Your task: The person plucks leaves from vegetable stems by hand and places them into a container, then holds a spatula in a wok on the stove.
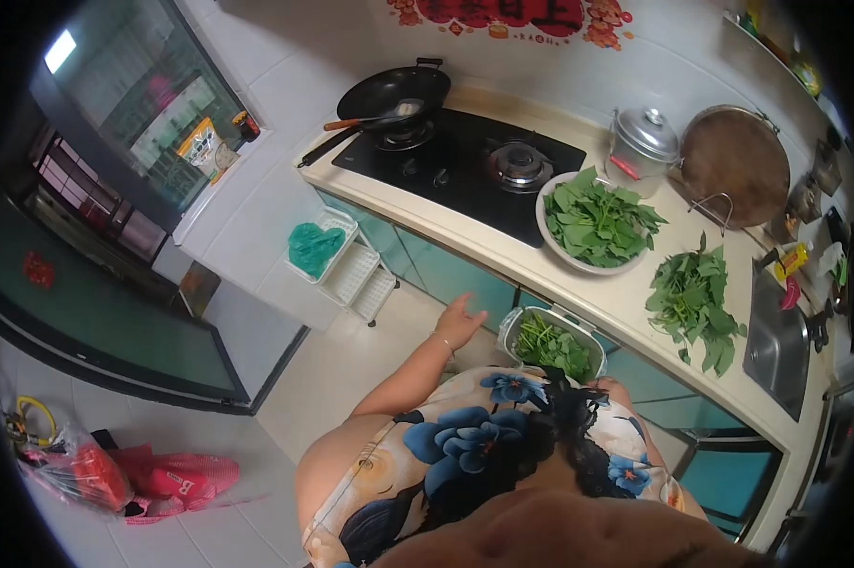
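Observation:
My left hand is held out in front of the counter, its fingers apart and nothing in them. Just to its right is a white bin with green stems and leaves inside. My right hand is beside the near right corner of this bin, partly covered by my flowered clothing; its fingers do not show well enough to tell what they do. On the counter, a white bowl holds a heap of leafy greens. To the right, a loose pile of leafy greens lies directly on the countertop.
A black wok with a wooden-handled utensil sits on the stove. Behind the bowl are a lidded pot and a round brown board. The sink is at right. A white rack cart stands at left below the counter.

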The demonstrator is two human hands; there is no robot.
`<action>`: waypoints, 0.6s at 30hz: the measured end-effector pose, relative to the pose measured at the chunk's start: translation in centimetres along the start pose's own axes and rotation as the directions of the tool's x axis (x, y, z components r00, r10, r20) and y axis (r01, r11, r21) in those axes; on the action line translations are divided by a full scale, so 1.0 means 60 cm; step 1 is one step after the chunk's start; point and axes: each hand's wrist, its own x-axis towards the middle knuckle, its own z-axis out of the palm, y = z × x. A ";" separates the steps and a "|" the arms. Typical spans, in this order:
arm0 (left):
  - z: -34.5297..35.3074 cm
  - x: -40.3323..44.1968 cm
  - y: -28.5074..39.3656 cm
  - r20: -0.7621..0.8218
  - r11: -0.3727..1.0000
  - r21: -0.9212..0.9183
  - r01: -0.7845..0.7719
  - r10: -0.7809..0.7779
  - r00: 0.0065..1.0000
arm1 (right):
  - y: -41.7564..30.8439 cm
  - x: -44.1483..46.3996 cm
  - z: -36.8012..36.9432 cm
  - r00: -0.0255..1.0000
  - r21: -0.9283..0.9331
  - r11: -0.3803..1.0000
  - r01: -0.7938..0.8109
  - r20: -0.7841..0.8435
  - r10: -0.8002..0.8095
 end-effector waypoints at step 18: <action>-0.417 0.307 -0.050 -0.293 0.799 -0.575 -0.179 0.004 0.956 | -0.237 0.147 0.246 0.975 -0.517 0.841 -0.161 -0.215 0.054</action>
